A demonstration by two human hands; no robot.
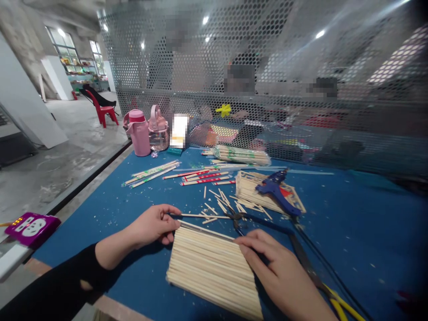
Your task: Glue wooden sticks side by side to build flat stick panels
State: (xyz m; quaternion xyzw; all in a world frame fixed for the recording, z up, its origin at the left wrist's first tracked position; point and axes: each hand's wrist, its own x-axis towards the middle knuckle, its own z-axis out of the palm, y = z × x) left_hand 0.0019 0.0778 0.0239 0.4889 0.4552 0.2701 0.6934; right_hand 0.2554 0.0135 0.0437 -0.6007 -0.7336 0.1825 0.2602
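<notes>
A flat panel of pale wooden sticks (214, 267), laid side by side, rests on the blue tabletop in front of me. Along its far edge runs a single thin wooden stick (207, 230). My left hand (155, 226) pinches this stick's left end at the panel's corner. At its right end, the thumb and forefinger of my right hand (276, 265) are closed on it. Just beyond lie dark pliers (237, 218) among short cut stick pieces (220, 205). A blue glue gun (279, 191) rests on another stick piece of work, a panel with a raised lattice rim (245, 189).
Wrapped chopsticks (152, 173) and a bagged bundle (242, 155) lie farther back. A pink jug (140, 136) and a clear bottle (158, 133) stand back left, before a perforated metal screen (200, 58). Yellow-handled cutters (337, 303) lie by my right forearm; a purple power strip (33, 229) sits left.
</notes>
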